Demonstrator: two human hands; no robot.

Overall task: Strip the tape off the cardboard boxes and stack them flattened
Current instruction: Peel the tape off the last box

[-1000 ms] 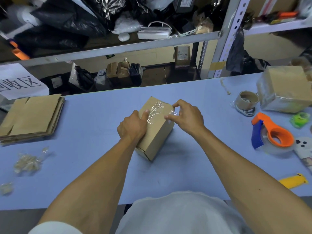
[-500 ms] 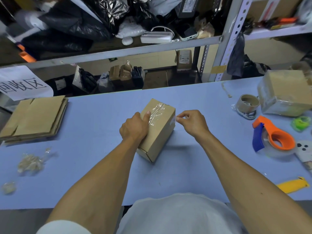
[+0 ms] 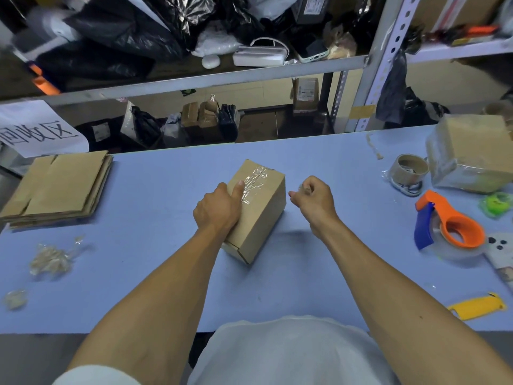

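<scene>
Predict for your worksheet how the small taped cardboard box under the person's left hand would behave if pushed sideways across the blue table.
The box lies on a broad face, so it would probably slide rather than tip. It looks small and plain, so likely light, though its contents are unseen. The left hand pressing it suggests it shifts easily on the smooth table.

— Anything readable here?

— One thing: the white paper sign (image 3: 36, 129) hanging at the left edge of the frame carries three large black handwritten characters, 回收区.

— And the shelves at the top?

— A small box (image 3: 306, 91) under the shelf, upper centre, bears a white label (image 3: 307, 91), but its print is too small to read. Nothing else is legible.
</scene>
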